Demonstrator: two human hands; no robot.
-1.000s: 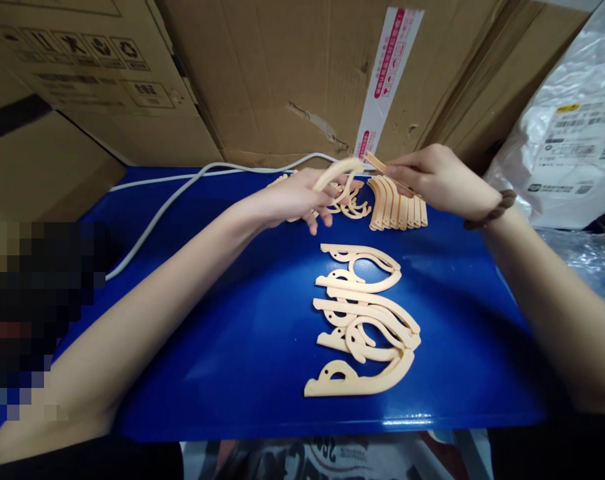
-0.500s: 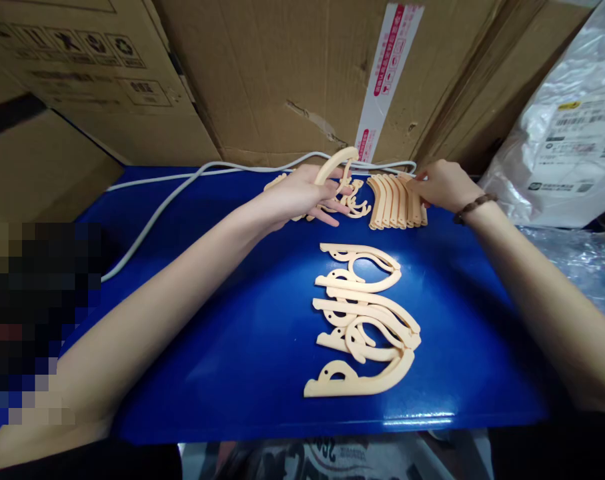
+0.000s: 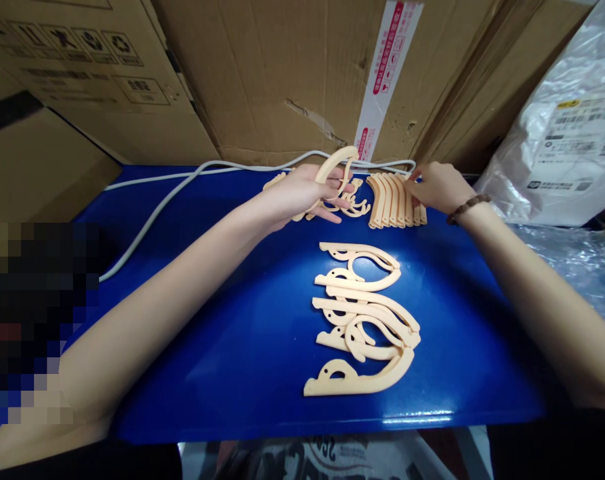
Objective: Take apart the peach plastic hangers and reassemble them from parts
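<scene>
Though half-spread, left hand (image 3: 307,190) with curved piece (image 3: 334,161) in grip, bent-fingered right hand (image 3: 443,187) at row of pieces (image 3: 389,201), hold unclear.

A cream, bow-shaped hanger arm (image 3: 336,161) rests in the left hand (image 3: 302,193), arching upward, with a slimmer curved piece (image 3: 350,175) hanging from its far end. Matching loose hanger arms (image 3: 388,200) lie side by side in a close row (all bending alike), the right hand (image 3: 439,185) at their right end.

Right hand (image 3: 441,185) now at curved pieces (image 3: 389,201)
</scene>
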